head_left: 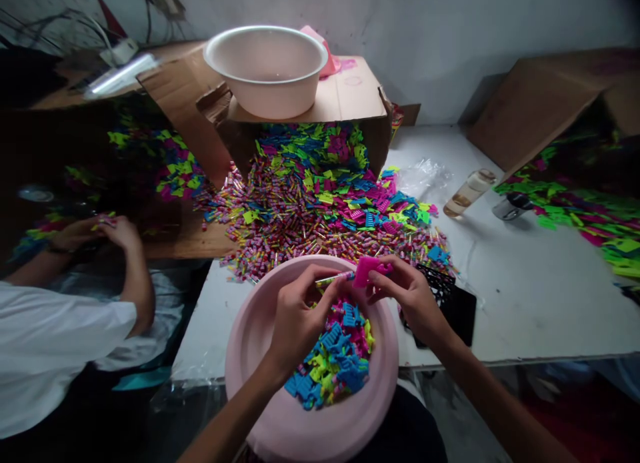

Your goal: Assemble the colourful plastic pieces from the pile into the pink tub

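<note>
Over a pink plastic basin [250,346], my left hand [299,313] pinches a slim, multicoloured printed stick [334,278] between thumb and fingers. My right hand [413,296] grips a bright pink flat plastic piece [364,272] by its right side. The stick's right end meets the left edge of the pink piece; whether it is inserted, I cannot tell. Below both hands, a heap of blue, yellow and pink plastic pieces [345,363] lies in the basin. Behind the basin spreads a large pile of similar small printed sticks [280,216].
A cardboard box [383,116] spills coloured pieces and carries a white bowl [270,93]. At right are a bottle [469,193], a metal cup [513,206], a black tray [463,313] and another box [540,103]. A co-worker's hands [117,233] work at left.
</note>
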Action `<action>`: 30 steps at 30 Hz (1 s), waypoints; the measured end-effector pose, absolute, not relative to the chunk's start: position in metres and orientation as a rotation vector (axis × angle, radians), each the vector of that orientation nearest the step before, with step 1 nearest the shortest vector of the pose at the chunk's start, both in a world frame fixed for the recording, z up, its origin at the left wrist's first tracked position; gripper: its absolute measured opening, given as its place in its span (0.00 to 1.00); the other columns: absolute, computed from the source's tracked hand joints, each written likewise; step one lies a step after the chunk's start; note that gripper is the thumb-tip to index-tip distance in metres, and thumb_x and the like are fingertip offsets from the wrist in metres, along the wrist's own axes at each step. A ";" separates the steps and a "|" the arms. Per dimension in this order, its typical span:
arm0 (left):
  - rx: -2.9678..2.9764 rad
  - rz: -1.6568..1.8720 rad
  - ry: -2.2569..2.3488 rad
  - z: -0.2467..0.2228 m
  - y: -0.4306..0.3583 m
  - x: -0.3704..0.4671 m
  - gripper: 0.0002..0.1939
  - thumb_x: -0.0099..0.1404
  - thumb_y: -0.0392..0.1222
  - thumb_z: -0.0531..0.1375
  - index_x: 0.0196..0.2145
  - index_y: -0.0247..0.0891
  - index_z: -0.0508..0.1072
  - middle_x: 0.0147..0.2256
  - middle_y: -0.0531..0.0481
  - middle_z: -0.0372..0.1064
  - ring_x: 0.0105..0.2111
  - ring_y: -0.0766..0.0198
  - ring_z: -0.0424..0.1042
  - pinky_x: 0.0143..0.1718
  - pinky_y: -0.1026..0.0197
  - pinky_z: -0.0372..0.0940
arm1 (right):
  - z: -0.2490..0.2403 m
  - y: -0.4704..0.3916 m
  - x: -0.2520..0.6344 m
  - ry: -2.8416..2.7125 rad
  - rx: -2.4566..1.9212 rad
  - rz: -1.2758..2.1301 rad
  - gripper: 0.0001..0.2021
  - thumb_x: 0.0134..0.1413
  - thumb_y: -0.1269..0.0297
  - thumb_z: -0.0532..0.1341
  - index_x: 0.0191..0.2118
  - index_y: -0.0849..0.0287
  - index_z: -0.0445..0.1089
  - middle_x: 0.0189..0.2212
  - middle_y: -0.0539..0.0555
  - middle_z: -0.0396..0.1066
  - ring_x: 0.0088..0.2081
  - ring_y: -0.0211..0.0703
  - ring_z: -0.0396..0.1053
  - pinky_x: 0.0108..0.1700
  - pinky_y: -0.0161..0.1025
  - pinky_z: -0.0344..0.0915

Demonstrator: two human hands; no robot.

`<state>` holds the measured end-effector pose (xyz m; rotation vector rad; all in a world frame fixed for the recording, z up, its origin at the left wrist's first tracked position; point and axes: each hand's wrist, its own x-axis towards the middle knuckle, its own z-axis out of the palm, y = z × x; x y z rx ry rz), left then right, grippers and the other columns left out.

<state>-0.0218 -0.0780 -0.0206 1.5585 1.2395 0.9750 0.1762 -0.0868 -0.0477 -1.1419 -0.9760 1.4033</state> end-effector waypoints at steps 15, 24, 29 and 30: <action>1.561 1.038 1.176 -0.033 -0.076 -0.020 0.08 0.69 0.43 0.64 0.43 0.39 0.77 0.36 0.50 0.77 0.29 0.66 0.76 0.30 0.67 0.71 | -0.054 -0.083 0.178 -0.728 -1.020 1.681 0.11 0.52 0.58 0.70 0.40 0.55 0.78 0.51 0.55 0.75 0.50 0.48 0.73 0.45 0.36 0.72; 1.728 1.075 1.133 -0.038 -0.074 -0.021 0.08 0.69 0.40 0.62 0.45 0.40 0.77 0.42 0.47 0.77 0.38 0.62 0.78 0.38 0.64 0.74 | -0.055 -0.078 0.176 -0.642 -1.025 1.784 0.24 0.43 0.66 0.75 0.49 0.54 0.76 0.42 0.53 0.78 0.42 0.45 0.76 0.48 0.40 0.72; 1.459 1.246 1.304 -0.033 -0.069 -0.023 0.07 0.70 0.44 0.62 0.43 0.40 0.76 0.29 0.54 0.73 0.25 0.68 0.72 0.26 0.68 0.69 | -0.064 -0.079 0.177 -0.650 -1.038 1.666 0.15 0.46 0.62 0.75 0.40 0.54 0.75 0.33 0.48 0.78 0.34 0.41 0.77 0.39 0.38 0.75; 1.435 1.202 1.297 -0.031 -0.067 -0.023 0.08 0.70 0.45 0.62 0.43 0.40 0.76 0.29 0.54 0.73 0.25 0.68 0.72 0.26 0.68 0.68 | -0.065 -0.080 0.177 -0.685 -1.054 1.631 0.15 0.47 0.60 0.74 0.41 0.53 0.75 0.32 0.48 0.78 0.33 0.42 0.77 0.38 0.39 0.76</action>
